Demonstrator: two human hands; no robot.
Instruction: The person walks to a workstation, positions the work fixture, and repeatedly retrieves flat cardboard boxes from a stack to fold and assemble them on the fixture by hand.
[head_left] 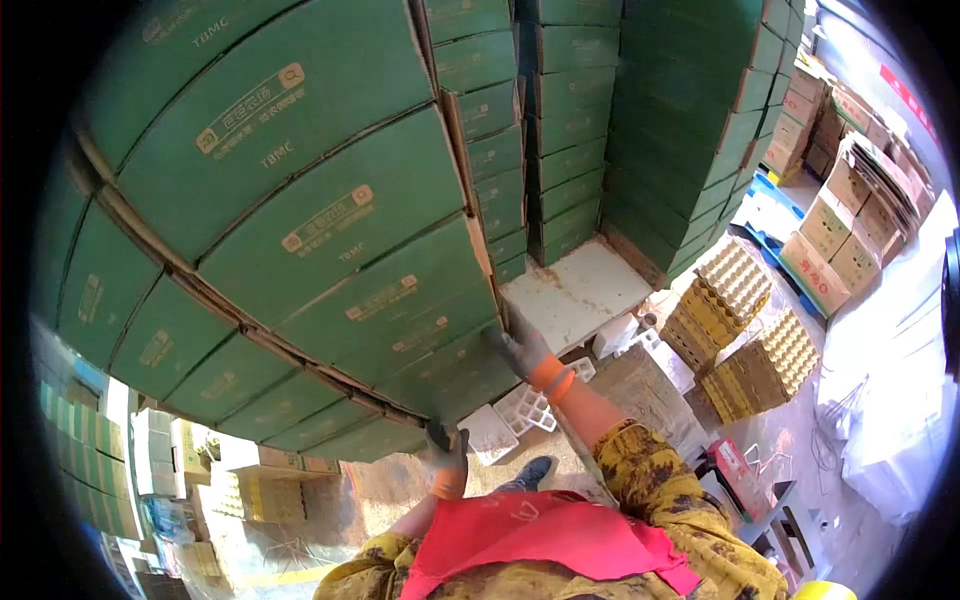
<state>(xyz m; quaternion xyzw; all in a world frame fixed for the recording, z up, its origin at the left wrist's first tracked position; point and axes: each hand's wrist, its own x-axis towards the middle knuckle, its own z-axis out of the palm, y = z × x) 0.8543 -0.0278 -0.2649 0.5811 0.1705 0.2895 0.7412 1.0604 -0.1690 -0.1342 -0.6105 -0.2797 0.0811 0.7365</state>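
Observation:
A tall stack of green cartons [400,300], with pale printing on their sides, rises close in front of me. My left hand [447,458], in a dark glove with an orange cuff, grips the low left corner of a carton near the bottom of the stack. Across from it, my right hand [522,352], gloved the same way, grips the right edge of that lower part, its thumb on the front. The fingertips of both hands are partly hidden. Right beside the right hand are a pale board [580,290] and a white plastic egg tray [527,408].
More green carton stacks [575,120] stand behind. To the right are piles of egg trays [760,365], brown cartons [830,225] and a red-and-grey device [745,480]. White sheeting [890,400] lies at far right. Further cartons [255,460] stand at lower left.

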